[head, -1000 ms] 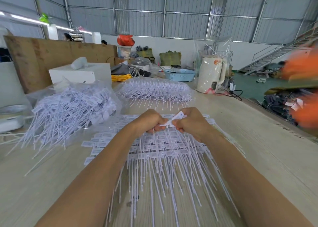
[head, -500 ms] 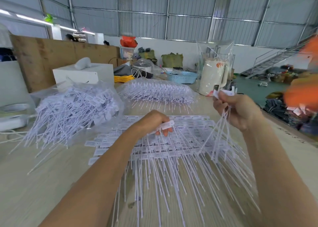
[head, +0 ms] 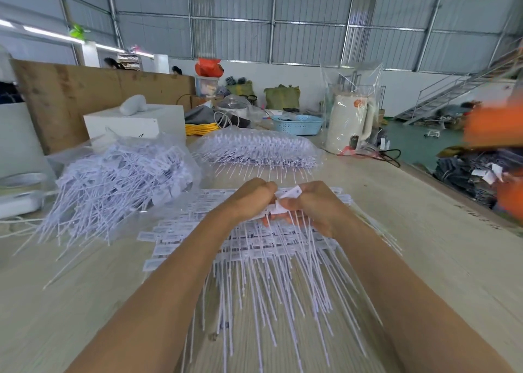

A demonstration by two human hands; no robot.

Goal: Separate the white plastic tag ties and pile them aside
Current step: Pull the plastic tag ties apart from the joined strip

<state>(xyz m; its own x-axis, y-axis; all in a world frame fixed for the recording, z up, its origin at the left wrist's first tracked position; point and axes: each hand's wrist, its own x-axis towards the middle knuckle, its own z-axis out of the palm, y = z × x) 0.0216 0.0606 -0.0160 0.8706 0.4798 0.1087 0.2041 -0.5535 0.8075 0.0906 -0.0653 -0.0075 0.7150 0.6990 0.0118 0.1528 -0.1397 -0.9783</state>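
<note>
Only the head view here, so it's all from above the hands. Both hands meet over the middle of the table (head: 424,259), right on the far edge of the sheet of joined tag ties (head: 268,248) that lies flat in front of the person, tails pointing back toward them. The left hand (head: 246,203) has its fingers curled down onto the row of tag heads, looks like it's pinning the strip so it doesn't slide. The right hand (head: 314,208) is curled too, thumb and fingers pinching a small white tag (head: 291,195) that sticks up between the two hands. My guess is that's the grip for snapping a batch off the strip, one hand as anchor and the other pulling. Can't tell how many ties are in that pinch, the fingers hide it. Counting: one sheet being worked on, one loose pile of separated ties (head: 119,183) off to the left on clear plastic, which is clearly the "aside" spot, near but not touching the sheet, and one sealed bag of ties (head: 257,149) further back, unopened from what I can see. Individual ties are way too many to count. There's also one white kettle (head: 349,126) and one blue basket (head: 297,124) at the back.
</note>
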